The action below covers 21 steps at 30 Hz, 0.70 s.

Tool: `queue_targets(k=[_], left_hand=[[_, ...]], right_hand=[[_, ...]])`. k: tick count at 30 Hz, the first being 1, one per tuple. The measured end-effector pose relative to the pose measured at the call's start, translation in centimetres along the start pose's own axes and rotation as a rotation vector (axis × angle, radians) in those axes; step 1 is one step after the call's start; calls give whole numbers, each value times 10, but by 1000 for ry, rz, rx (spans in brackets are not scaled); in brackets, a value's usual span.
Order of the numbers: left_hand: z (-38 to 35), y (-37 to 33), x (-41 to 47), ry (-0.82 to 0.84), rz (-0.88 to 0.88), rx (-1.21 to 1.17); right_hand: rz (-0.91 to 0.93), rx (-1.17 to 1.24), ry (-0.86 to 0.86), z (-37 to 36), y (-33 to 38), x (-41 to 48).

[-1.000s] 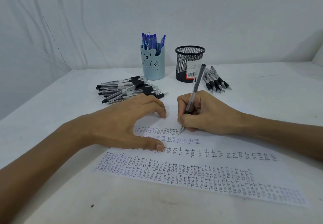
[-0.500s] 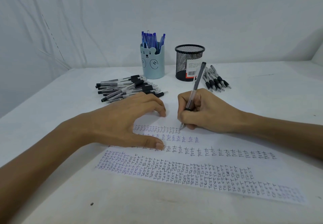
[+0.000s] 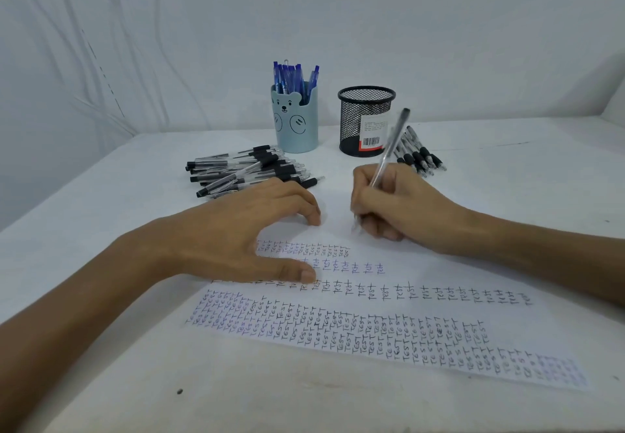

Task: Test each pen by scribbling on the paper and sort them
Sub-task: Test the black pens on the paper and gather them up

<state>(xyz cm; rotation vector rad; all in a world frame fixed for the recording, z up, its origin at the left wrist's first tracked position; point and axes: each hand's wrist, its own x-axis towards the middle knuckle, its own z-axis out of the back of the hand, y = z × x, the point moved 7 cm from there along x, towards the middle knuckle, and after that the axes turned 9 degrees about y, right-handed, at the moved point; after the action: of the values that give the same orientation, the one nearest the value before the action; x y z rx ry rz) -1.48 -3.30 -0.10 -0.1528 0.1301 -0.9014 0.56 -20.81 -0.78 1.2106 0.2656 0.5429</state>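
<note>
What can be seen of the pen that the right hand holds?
The pen is slim, with a clear plastic-looking barrel and a dark upper end. The right hand grips its lower part in a writing hold. It stands tilted, tip down at the white paper, just beyond the written rows.

We find the paper [image 3: 439, 270] near the tabletop's [image 3: 111, 202] front edge; behind it, left to right: pen pile [image 3: 243, 172], bear holder [image 3: 295, 124] holding pens, mesh holder [image 3: 365, 121], loose pens [image 3: 422, 158].
</note>
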Motion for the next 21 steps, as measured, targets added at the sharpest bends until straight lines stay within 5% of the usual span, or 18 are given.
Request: queue_targets(k=[4,8,15,21], left_hand=[[10,2,-2,-167,-18,90],[17,18,-4,-300,91,291],[19,30,-8,-339,249,283],[21,35,-9,-368,295,228]], right_hand=[[-43,290,-42,7,-8,5],[-15,235,-19,7,-8,5],[-25,452,-97,8,-3,4],[-34,367,-93,14,-2,6]])
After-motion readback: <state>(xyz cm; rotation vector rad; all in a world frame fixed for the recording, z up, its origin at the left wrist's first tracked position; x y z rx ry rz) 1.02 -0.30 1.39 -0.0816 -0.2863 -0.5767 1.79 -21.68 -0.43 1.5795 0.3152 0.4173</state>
